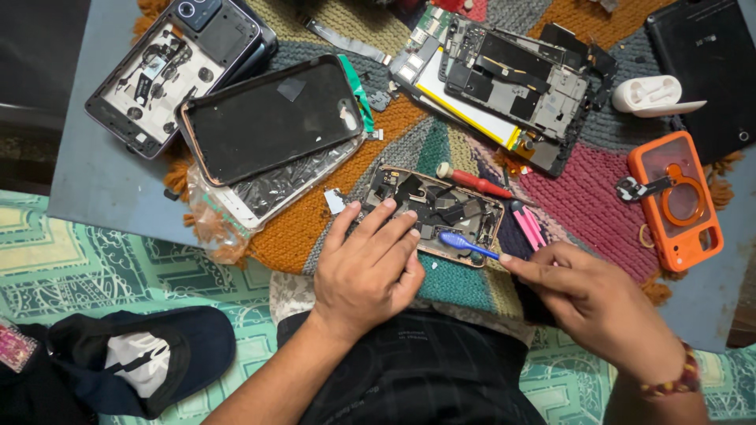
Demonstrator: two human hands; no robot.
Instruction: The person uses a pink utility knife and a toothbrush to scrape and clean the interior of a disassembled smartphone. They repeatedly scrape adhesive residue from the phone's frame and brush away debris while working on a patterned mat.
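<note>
An opened phone body with bare inner parts lies on a colourful woven mat. My left hand rests flat on its near left end, fingers spread over the frame. My right hand pinches the handle of a blue plastic pry tool, whose tip sits on the phone's lower edge. A red-handled screwdriver lies just beyond the phone, and pink tweezers lie to its right.
A dark phone back panel lies over a cracked screen at the left. Another opened phone sits far left, a stripped tablet frame at the top. An orange phone case, white earbud case and dark cap surround.
</note>
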